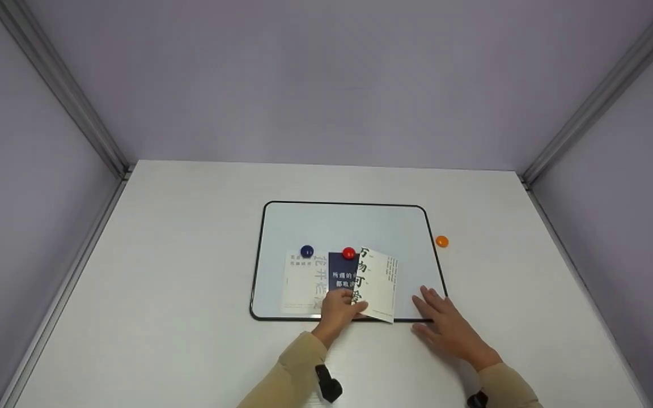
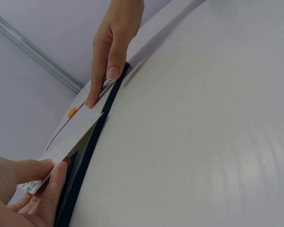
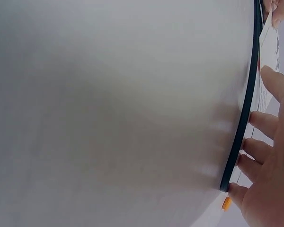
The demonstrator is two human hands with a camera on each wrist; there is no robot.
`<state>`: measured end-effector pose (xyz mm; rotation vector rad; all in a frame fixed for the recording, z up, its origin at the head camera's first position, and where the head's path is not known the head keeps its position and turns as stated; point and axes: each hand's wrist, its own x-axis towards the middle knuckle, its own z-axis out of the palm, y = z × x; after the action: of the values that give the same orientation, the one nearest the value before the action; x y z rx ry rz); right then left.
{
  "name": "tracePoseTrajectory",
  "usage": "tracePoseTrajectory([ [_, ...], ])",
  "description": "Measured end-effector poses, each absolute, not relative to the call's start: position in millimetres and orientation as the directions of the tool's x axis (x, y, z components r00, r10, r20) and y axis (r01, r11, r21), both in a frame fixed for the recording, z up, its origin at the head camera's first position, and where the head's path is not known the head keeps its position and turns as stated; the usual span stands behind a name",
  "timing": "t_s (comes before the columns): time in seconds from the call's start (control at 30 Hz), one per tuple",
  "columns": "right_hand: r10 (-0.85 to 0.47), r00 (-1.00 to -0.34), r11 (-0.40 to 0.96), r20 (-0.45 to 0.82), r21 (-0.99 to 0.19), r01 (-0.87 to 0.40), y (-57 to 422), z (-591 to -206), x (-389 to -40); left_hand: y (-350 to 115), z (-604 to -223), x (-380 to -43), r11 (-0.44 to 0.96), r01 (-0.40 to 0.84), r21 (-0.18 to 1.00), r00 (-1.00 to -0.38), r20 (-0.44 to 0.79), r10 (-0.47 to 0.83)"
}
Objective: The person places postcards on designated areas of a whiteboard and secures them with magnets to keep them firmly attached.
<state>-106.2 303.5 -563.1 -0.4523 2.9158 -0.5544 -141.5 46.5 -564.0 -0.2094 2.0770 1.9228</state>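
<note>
My left hand (image 1: 339, 310) pinches a white card (image 1: 380, 286) with black brush characters, thumb on top and fingers beneath, as the left wrist view shows. This card is tilted, with its lower edge raised off the whiteboard (image 1: 360, 224), and it overlaps a dark blue card (image 1: 339, 272). A round red magnet (image 1: 349, 253) sits on the dark blue card's upper edge. Farther left lies another white card (image 1: 299, 286) with a dark blue magnet (image 1: 306, 251) at its top. My right hand (image 1: 452, 330) rests with spread fingers at the whiteboard's lower right corner.
The black-framed whiteboard lies flat on a white table (image 1: 179, 255). An orange magnet (image 1: 442, 241) is on the table just right of the frame. Pale walls (image 1: 326, 85) stand behind and on both sides.
</note>
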Motion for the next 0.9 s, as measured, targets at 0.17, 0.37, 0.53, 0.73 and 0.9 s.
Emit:
tracePoseTrajectory([
  [0.17,-0.308,-0.947,0.888,-0.096,-0.385,-0.250,303,-563,-107,51,-562,-143,0.102,-0.301,0.948,-0.945,-0.311,0.102],
  [0.37,-0.297,-0.948,0.893,-0.114,-0.386,-0.233,302,-563,-107,57,-561,-143,0.114,-0.284,0.952,-0.948,-0.296,0.118],
  [0.53,-0.297,-0.948,0.895,-0.113,-0.380,-0.235,302,-563,-108,60,-560,-144,0.181,-0.232,0.956,-0.963,-0.252,0.097],
  [0.73,-0.296,-0.947,0.899,-0.122,-0.371,-0.233,301,-563,-107,60,-558,-144,0.333,-0.113,0.936,-0.986,-0.147,0.081],
  [0.9,-0.301,-0.947,0.894,-0.115,-0.379,-0.239,300,-562,-106,57,-554,-143,0.421,-0.027,0.907,-0.990,-0.082,0.115],
])
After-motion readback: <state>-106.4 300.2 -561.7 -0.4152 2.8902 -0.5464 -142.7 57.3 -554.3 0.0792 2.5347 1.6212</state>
